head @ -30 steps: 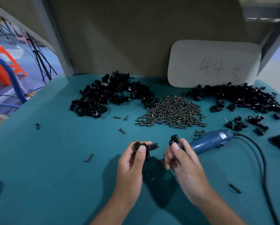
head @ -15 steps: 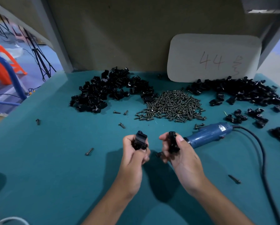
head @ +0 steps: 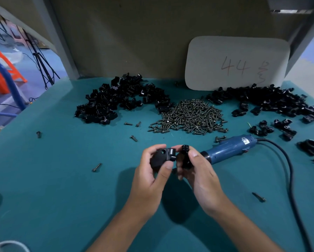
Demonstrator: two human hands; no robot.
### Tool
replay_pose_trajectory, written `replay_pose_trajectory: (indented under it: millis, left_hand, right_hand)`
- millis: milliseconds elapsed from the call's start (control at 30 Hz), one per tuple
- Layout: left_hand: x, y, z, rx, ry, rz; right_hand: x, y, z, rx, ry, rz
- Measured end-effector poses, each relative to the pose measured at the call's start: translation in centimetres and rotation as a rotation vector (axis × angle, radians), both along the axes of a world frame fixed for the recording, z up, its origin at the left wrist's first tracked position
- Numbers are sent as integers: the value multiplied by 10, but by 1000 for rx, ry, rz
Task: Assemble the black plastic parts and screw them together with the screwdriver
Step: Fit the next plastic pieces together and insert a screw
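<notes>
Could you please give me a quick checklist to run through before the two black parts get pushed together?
1. Left hand grips its black part: ok.
2. Right hand grips the other black part: ok.
3. Parts close and facing each other: ok.
4. Mating features lined up: cannot tell, fingers hide them.
5. Screw pile within easy reach on the table: ok.
6. Blue screwdriver lying beside the right hand, free to pick up: ok.

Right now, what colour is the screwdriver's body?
Blue, with a black nose; the screwdriver shows in the head view.
</notes>
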State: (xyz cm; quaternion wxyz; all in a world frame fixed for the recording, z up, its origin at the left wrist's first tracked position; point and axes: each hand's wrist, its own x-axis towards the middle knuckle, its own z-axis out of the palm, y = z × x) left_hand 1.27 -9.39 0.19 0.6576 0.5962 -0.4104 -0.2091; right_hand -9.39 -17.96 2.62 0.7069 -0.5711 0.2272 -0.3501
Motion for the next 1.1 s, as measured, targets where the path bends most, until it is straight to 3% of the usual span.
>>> replay_pose_trajectory:
  millis: [267,500,733,1100]
  left_hand:
    - [1,0,2,-48,32,38]
    - [1,0,6,-86,77,-10]
    - [2,0,5,-81,135,-26]
    - [3,0,7,-108,164,-55]
  right_hand:
    - [-8,-6,0,-365,127,0]
    - [-8,-8,-4,-367,145,49]
    - [-7,-10,-4,-170,2,85]
    - [-9,-10,-2,-218,27,72]
